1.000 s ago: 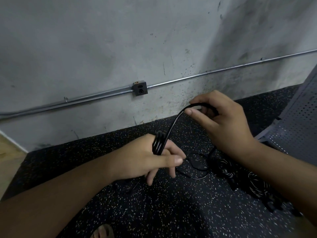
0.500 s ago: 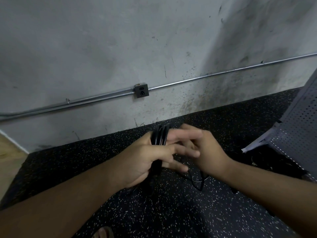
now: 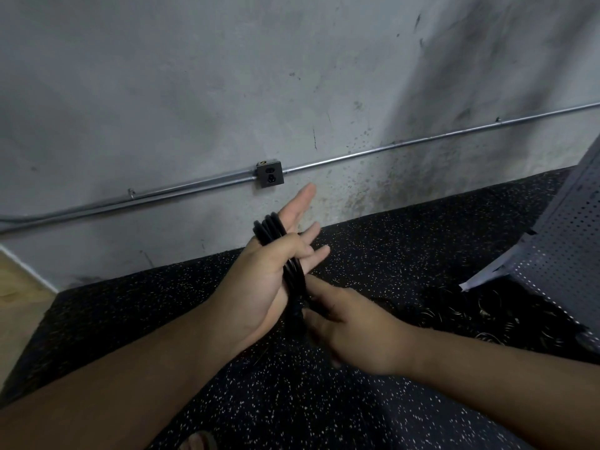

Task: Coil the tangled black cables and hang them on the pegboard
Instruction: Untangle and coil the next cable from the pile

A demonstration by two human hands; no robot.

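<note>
From the head camera, the left hand (image 3: 269, 274) has a coil (image 3: 293, 274) of black cable wound around it. The thumb lies across the loops and pins them to the palm, while the other fingers stand straight and spread beyond the coil. The right hand (image 3: 354, 323) sits just below and to the right of the left. Its fingers reach into the coil's lower end and touch it, but they are blurred, so I cannot tell whether they pinch a strand or only press it.

Further right of that hand, a heap of cables (image 3: 467, 319) lies on the speckled floor (image 3: 324, 401), reaching under the bottom edge of the perforated grey pegboard (image 3: 568, 251). Beyond the left fingertips, on the wall (image 3: 194, 76), are an outlet (image 3: 269, 174) and its conduit (image 3: 389, 148).

The cable looks light, pliant and a little springy, with a smooth jacket, so the loops would probably fan apart if the thumb eased off. The best hold is likely across all the loops at once, near the middle of the coil where they bunch together.

No brand, label or writing can be read.
</note>
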